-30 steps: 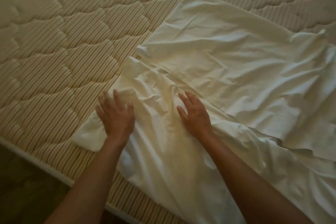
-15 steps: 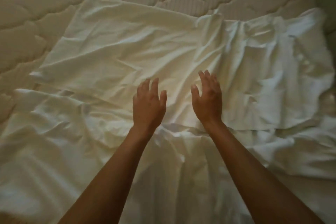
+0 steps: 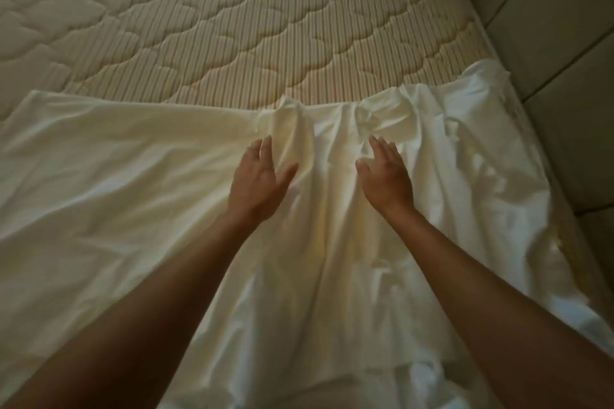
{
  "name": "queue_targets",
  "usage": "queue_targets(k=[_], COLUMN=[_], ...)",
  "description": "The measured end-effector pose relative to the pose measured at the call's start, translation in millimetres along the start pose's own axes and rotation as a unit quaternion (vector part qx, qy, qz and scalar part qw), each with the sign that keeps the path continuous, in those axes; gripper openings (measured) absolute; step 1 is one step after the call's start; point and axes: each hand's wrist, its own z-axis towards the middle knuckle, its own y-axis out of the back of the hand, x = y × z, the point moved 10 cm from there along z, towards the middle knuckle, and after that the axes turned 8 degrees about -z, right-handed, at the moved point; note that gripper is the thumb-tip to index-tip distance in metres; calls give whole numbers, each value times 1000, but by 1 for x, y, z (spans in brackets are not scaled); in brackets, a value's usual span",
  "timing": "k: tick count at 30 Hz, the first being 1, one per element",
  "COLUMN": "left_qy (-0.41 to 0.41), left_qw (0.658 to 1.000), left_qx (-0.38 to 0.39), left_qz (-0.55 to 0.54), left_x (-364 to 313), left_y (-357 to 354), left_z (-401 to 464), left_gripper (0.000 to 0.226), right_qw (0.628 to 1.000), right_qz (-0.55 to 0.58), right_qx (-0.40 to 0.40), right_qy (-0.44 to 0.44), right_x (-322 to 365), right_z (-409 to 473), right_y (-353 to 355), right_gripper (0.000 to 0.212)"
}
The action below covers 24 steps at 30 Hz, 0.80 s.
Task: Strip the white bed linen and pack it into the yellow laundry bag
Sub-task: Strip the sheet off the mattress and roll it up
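Note:
The white bed linen (image 3: 133, 176) lies spread and creased over the near half of the mattress, its far edge bunched into folds near the middle. My left hand (image 3: 257, 178) lies flat on the linen with straight fingers, just left of a raised fold (image 3: 295, 136). My right hand (image 3: 385, 173) presses the linen with fingers extended, to the right of that fold. Both forearms reach in from the bottom of the view. The yellow laundry bag is not in view.
The bare quilted mattress (image 3: 232, 20) fills the far half of the view. A padded headboard or wall panel (image 3: 551, 43) runs along the right side, close to the linen's rumpled right edge (image 3: 481, 103).
The view has swung right along the bed. Both hands have slid across the linen towards its far edge, staying flat, and now lie either side of a bunched fold.

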Motion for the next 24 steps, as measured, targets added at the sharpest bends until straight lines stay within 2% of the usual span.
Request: queue_targets(k=[5, 9, 13, 17, 21, 24], left_qy=[-7, -33, -89, -96, -86, -77], left_qw=[1000, 995, 992, 992, 995, 996], left_qx=[-12, 55, -30, -48, -39, -10], left_qz=[23, 73, 89, 59, 33, 46], left_x=[9, 40, 59, 71, 74, 65], left_y=[2, -22, -34, -40, -42, -38], left_z=[103, 152, 159, 168, 169, 174], left_gripper=[79, 88, 76, 61, 45, 40], right_qw=[998, 994, 979, 956, 943, 960], right_qz=[-31, -11, -134, -164, -189, -190], right_qx=[33, 86, -27, -159, -159, -113], right_qy=[37, 66, 153, 187, 222, 175], right_x=[4, 7, 16, 19, 31, 27], right_z=[107, 166, 181, 186, 182, 183], right_y=[-14, -46, -69, -64, -66, -64], right_gripper=[66, 71, 70, 56, 48, 49])
